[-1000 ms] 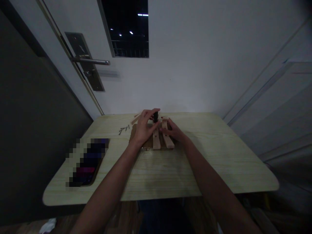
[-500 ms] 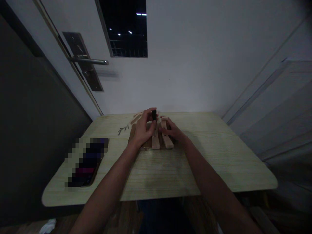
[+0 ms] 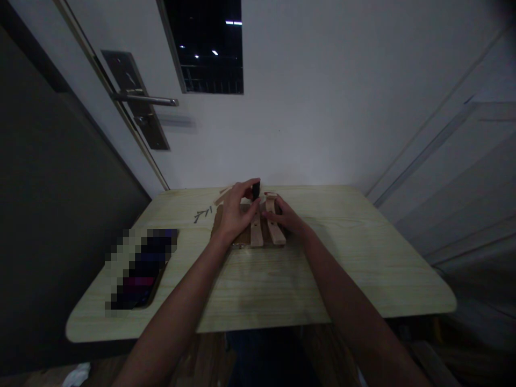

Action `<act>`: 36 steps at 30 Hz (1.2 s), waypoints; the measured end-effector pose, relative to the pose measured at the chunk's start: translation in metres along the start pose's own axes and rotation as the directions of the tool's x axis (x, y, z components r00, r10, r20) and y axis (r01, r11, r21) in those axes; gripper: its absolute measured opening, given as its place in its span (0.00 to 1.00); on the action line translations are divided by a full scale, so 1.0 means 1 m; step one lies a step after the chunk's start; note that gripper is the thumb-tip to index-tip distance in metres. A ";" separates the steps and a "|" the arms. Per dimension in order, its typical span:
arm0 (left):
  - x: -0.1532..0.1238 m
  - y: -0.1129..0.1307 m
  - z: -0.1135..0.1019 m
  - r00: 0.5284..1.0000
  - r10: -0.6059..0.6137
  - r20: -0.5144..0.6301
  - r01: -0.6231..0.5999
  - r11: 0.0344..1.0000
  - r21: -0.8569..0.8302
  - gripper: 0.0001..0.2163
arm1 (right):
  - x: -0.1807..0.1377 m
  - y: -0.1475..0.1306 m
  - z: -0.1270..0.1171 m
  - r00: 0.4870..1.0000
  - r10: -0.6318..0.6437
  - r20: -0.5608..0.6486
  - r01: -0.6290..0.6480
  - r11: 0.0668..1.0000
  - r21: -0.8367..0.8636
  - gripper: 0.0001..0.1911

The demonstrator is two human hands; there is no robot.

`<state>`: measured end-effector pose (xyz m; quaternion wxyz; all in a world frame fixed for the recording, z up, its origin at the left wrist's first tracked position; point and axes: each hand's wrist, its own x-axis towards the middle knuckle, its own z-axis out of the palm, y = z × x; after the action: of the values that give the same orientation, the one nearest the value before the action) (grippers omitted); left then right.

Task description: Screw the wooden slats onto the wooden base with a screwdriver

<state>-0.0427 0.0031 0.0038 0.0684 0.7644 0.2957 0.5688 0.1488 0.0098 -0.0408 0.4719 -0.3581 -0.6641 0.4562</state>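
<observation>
My left hand (image 3: 236, 212) is closed around a short black tool handle (image 3: 256, 190), held upright above the far end of the left wooden piece (image 3: 256, 232). Whatever tip the tool has is hidden by the fingers. Beside it lies a second pale wooden piece (image 3: 276, 232), with a raised curved far end and a hole. My right hand (image 3: 289, 217) grips this piece from its right side, thumb across the top. Both pieces rest on a brown board or sheet (image 3: 219, 221), partly covered by my hands.
Several dark screws or nails (image 3: 202, 214) lie left of the board, with thin wooden strips (image 3: 222, 197) behind my left hand. A blurred-out phone (image 3: 147, 271) is at the table's left. The pale table (image 3: 363, 258) meets a white door (image 3: 306, 107) at the back.
The fingers of my left hand have shifted slightly around the black handle, and its top has moved a little to the right. My right hand keeps its hold.
</observation>
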 end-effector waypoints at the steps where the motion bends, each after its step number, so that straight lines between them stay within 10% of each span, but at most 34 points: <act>1: -0.001 0.000 0.000 1.000 -0.012 0.007 0.012 1.000 -0.013 0.20 | 0.000 0.000 0.000 1.000 0.002 0.003 -0.002 1.000 0.000 0.32; 36: 0.001 0.003 -0.003 1.000 0.009 0.016 -0.010 1.000 0.025 0.20 | 0.000 0.002 -0.001 0.998 0.060 0.002 -0.060 0.998 0.005 0.27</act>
<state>-0.0441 0.0000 0.0067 0.0585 0.7711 0.2988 0.5592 0.1497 0.0106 -0.0421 0.4583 -0.3761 -0.6524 0.4721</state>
